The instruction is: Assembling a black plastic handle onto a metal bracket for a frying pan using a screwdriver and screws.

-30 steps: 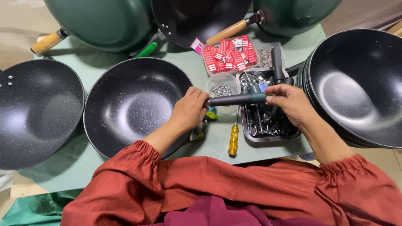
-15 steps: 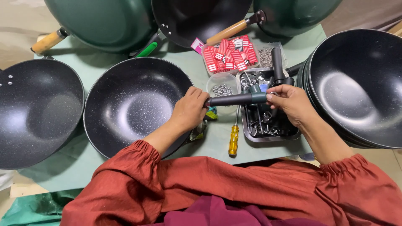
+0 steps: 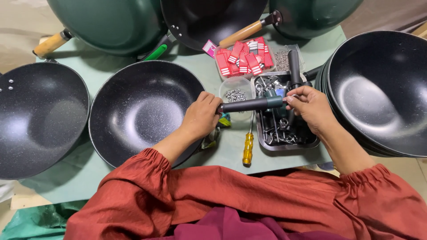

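A black wok (image 3: pixel 142 111) rests on the pale green table in front of me. My left hand (image 3: pixel 201 116) grips its right rim, where a black pan handle (image 3: pixel 249 105) with a green collar sticks out to the right. My right hand (image 3: pixel 310 106) closes on the far end of that handle, above a metal tray (image 3: pixel 311 143) of hardware. Both sleeves are rust red.
A yellow-handled screwdriver (image 3: pixel 248 146) lies between wok and tray. Behind it stand a clear tub of small screws (image 3: pixel 235 93) and a box of red tags (image 3: pixel 243 57). More black woks sit at the left (image 3: pixel 38 120) and stacked at the right (image 3: pixel 382 89); green woks (image 3: pixel 111 22) line the back.
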